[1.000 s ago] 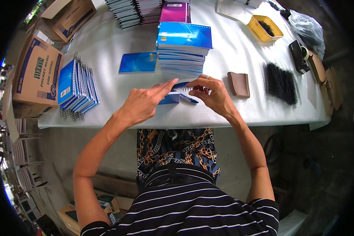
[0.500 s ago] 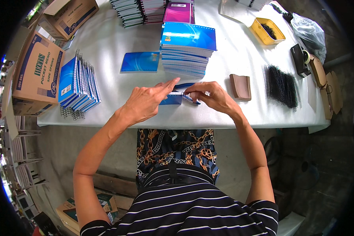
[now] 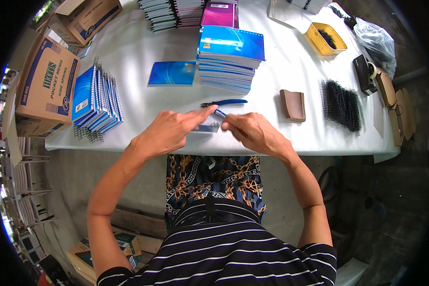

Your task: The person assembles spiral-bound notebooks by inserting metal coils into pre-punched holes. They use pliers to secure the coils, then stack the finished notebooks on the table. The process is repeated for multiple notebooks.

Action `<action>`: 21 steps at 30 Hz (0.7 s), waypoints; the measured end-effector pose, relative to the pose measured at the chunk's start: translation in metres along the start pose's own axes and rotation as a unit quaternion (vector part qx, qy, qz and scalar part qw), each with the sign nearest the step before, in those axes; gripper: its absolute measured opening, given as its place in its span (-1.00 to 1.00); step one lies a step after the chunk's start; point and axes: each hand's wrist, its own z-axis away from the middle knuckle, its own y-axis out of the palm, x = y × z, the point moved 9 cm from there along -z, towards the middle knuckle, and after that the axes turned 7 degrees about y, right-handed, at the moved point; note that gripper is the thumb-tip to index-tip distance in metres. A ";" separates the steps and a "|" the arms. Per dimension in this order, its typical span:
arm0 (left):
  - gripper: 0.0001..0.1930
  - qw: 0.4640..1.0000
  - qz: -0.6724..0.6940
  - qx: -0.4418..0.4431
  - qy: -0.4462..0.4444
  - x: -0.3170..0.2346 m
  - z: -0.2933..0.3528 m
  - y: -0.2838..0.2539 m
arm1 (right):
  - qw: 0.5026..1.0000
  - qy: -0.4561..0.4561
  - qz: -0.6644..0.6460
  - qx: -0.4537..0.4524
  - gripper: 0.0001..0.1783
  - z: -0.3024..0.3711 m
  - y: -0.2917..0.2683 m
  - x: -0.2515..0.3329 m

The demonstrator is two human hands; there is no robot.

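1. My left hand and right hand meet at the near edge of the white table, both on a small notebook.
2. The small notebook lies flat between my two hands, mostly hidden; only a pale strip with a blue corner shows.
3. Left hand: fingers stretched out and pressed together, forefinger tip lying across the notebook's far edge. Not a full wrap, more a press-down hold.
4. Right hand: fingers curled, tips pinching the notebook's right end. Can't tell how much is under the palm.
5. Blue-handled pliers lie just beyond my fingertips, on the far side of the notebook, apart from both hands.
6. Farther back: a stack of blue notebooks, with a single blue cover flat to its left.
7. Left side: a row of spiral-bound blue notebooks leaning on edge, cardboard box beyond the table's left end.
8. Right side: brown pad, then a bundle of black spiral coils, well apart from my right hand.
9. Far right: yellow tray.
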 end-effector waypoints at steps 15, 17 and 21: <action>-0.24 0.995 -0.040 -0.066 0.068 -0.002 0.022 -0.002 | 0.997 0.037 -0.045 0.049 -0.36 0.020 -0.080 -0.091; -0.20 0.994 -0.067 -0.073 0.042 0.004 0.025 0.001 | 0.969 -0.036 -0.172 0.173 -0.27 0.001 -0.038 -0.039; -0.20 0.996 -0.083 -0.043 0.005 0.012 0.021 0.006 | 0.975 -0.008 -0.138 0.176 -0.31 -0.028 -0.010 -0.042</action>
